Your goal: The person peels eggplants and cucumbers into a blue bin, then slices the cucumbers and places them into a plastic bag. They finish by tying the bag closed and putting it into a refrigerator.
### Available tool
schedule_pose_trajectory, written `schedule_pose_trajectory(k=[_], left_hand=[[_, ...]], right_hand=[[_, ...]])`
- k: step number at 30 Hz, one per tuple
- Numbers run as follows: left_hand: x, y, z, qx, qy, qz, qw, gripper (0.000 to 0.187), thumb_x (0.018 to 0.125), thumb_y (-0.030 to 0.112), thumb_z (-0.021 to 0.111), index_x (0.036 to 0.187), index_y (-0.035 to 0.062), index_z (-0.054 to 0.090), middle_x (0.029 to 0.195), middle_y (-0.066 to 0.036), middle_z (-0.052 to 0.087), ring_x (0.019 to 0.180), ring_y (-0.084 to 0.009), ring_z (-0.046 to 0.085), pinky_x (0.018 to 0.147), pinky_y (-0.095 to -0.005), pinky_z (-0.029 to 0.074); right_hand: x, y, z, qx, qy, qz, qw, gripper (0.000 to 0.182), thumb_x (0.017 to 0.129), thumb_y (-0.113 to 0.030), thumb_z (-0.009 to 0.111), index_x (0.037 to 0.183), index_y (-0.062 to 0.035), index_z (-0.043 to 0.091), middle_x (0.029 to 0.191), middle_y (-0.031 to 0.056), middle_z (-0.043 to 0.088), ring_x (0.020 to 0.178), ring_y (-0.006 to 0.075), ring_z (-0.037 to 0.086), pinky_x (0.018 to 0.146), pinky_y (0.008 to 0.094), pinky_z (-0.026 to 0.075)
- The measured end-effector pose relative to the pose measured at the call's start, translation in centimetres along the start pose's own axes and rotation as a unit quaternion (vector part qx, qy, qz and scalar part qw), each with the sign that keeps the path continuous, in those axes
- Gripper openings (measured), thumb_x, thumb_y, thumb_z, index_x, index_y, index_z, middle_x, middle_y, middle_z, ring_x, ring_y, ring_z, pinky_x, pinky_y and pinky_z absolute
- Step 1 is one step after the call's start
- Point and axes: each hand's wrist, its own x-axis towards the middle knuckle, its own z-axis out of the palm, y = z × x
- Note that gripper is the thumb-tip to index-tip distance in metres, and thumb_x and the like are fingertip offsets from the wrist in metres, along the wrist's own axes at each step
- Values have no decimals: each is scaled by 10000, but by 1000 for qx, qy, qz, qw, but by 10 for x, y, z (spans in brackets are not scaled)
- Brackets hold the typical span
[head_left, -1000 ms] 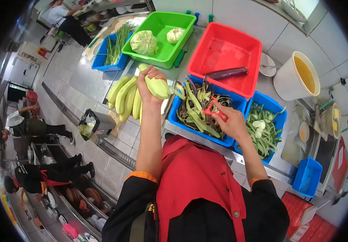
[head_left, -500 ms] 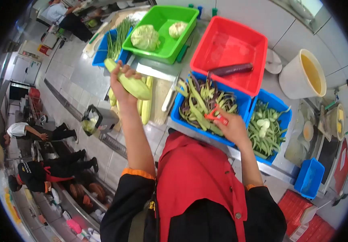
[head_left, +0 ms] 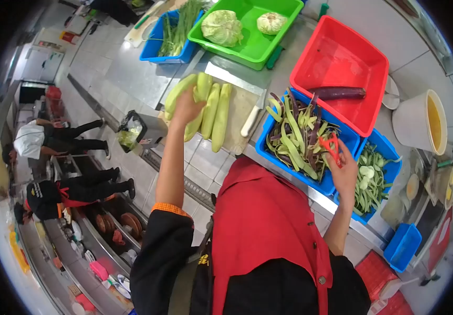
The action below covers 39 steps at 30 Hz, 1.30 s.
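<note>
My left hand (head_left: 187,109) is down at the cutting board (head_left: 243,107), its fingers closed around a pale green peeled eggplant (head_left: 204,85). Other peeled eggplants (head_left: 220,118) lie side by side there, partly hidden by the hand. In my right hand (head_left: 345,170) is a red peeler (head_left: 330,148), held over a blue bin (head_left: 310,182) of green and purple peelings (head_left: 295,139). A knife with a white handle (head_left: 251,121) rests on the board, right of the eggplants. One unpeeled purple eggplant (head_left: 339,93) lies in the red bin (head_left: 342,58).
A green bin (head_left: 260,52) holds two cabbages, beside a blue bin (head_left: 153,55) of long greens. To the right are a blue bin of cut green vegetables (head_left: 373,184) and a white bucket (head_left: 418,123). Two people (head_left: 53,197) are at the left.
My left hand has come down from above the board with the peeled eggplant, to the others. The peeler in my right hand has risen off the peelings and turned. The whole view has shifted.
</note>
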Motion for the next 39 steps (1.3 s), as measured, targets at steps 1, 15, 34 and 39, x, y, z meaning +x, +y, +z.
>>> schedule_pose_trajectory(k=[1,15,34,39], left_hand=[[5,-12,25,109,1,50,993,600,773,169,714,1323,91,488,1073,-186,625,1035,-354,574,901,-458,445],[-18,15,19,89,27,88,992,657,758,215,764,1352,146,492,1315,-232,428,1187,-430,404,1006,-523,341],[3,255,5,-248,-42,418,873,760,805,150,725,1447,46,332,1362,-208,459,1248,-331,479,1058,-398,370],[-48,274,14,-532,-217,257,777,949,772,31,691,1523,83,114,1236,-111,479,1019,-176,550,913,-342,465]], right_hand=[[9,-1,-2,-15,11,-6,1000,462,841,-129,702,1282,-52,584,830,55,692,716,57,570,663,244,461],[265,5,-2,-457,-16,117,882,534,858,-478,549,1039,3,693,1089,212,671,1046,376,638,936,458,486],[115,-136,0,207,138,-181,952,295,715,-100,838,791,-60,555,703,-63,367,681,66,483,630,237,423],[58,-180,9,205,128,-232,942,499,749,-126,833,1171,-19,590,859,-6,565,778,74,550,664,226,475]])
